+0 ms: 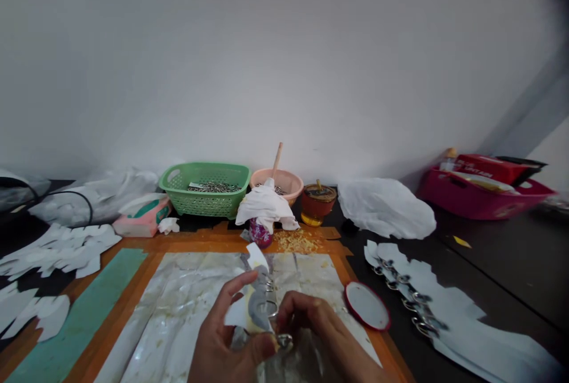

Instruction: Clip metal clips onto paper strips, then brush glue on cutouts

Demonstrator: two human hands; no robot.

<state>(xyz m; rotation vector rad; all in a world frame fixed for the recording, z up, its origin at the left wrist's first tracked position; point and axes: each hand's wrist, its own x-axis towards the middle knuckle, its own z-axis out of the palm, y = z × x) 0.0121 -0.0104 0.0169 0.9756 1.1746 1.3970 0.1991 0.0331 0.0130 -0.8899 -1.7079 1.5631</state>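
My left hand (231,329) is closed around a white cut piece with a grey curved section (258,307), its thumb at the lower end. Several metal rings (269,288) line the right edge of this piece. Fingers of my right hand (317,326) are bent and pressed together beside the rings at the lower right. A shiny metal ring (284,341) shows between the two hands; which fingers grip it is hard to tell. Beneath both hands lies a stained, plastic-covered sheet (186,306), edged with orange-brown tape.
Behind stand a green basket (204,204) of metal parts, a peach bowl (291,180), a cloth-topped purple jar (261,233) and an amber-filled cup (317,205). White pieces with rings (418,300) lie right, near a round lid (367,306). Plain white cutouts (57,249) lie left.
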